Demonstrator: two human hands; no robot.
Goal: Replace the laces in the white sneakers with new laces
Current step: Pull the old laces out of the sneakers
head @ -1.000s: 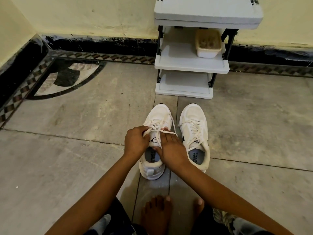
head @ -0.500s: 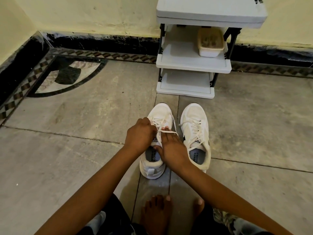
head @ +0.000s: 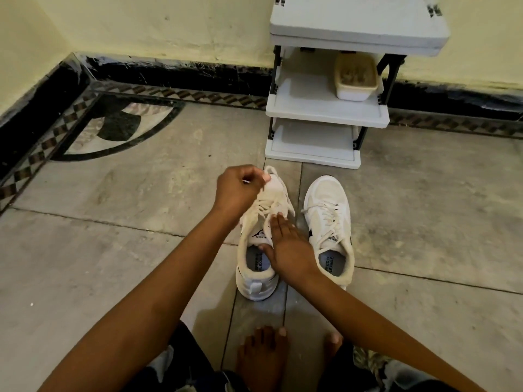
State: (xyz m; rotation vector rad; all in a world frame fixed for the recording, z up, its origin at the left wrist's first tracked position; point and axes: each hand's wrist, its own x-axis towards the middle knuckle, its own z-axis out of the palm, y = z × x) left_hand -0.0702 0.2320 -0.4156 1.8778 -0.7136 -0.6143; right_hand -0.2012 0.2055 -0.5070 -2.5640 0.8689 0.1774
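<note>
While the left hand pinches the lace, lifting it from the eyelets, the right hand presses flat on the left sneaker, steadying it on the floor.

The right hand covers part of the left sneaker's lace, and the top edge crops the shelf rack.

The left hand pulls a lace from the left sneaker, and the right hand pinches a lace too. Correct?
No: the head view shows the right hand lying flat on the left sneaker, pinching nothing. The left hand does pull the lace.
</note>
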